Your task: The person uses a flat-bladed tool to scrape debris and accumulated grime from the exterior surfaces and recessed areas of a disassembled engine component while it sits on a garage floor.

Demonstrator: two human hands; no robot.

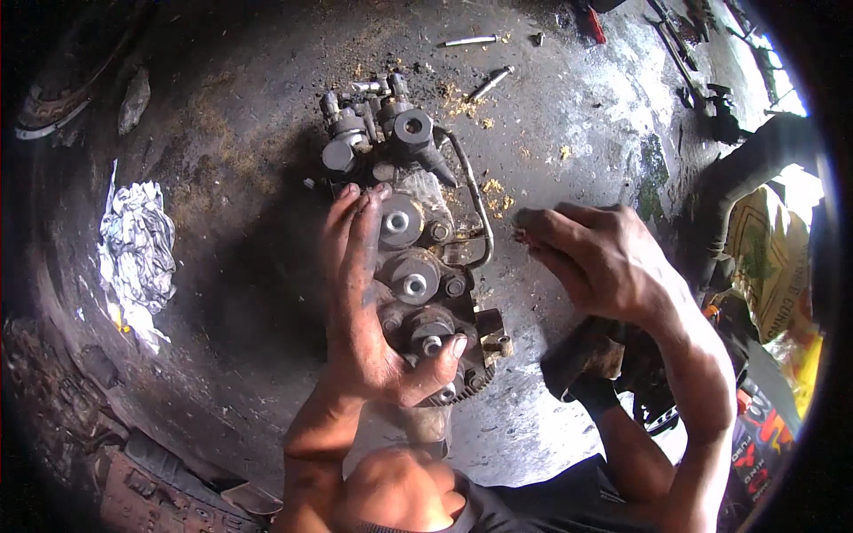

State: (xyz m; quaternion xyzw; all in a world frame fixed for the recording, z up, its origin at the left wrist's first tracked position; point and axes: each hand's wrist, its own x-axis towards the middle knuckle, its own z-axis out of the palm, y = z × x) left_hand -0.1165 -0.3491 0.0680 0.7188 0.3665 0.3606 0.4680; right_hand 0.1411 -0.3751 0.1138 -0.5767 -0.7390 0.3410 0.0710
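Observation:
A greasy metal engine assembly (415, 275) lies on the dark floor in front of me, with several round caps and nuts in a row and toothed edging at its near end. My left hand (360, 306) rests along its left side, fingers stretched out and thumb spread over the near caps. A thin bent pipe (475, 191) loops along the assembly's right side. To the right of that pipe, apart from the assembly, my right hand (604, 258) pinches something small at its fingertips, too small to name.
Crumpled silvery wrapping (138, 253) lies at the left. Beyond the assembly are a bolt (491, 83), a thin metal rod (469, 41) and yellowish crumbs. Long tools lie far right, above a printed sack (769, 258). My shoe (577, 355) stands near the assembly's right.

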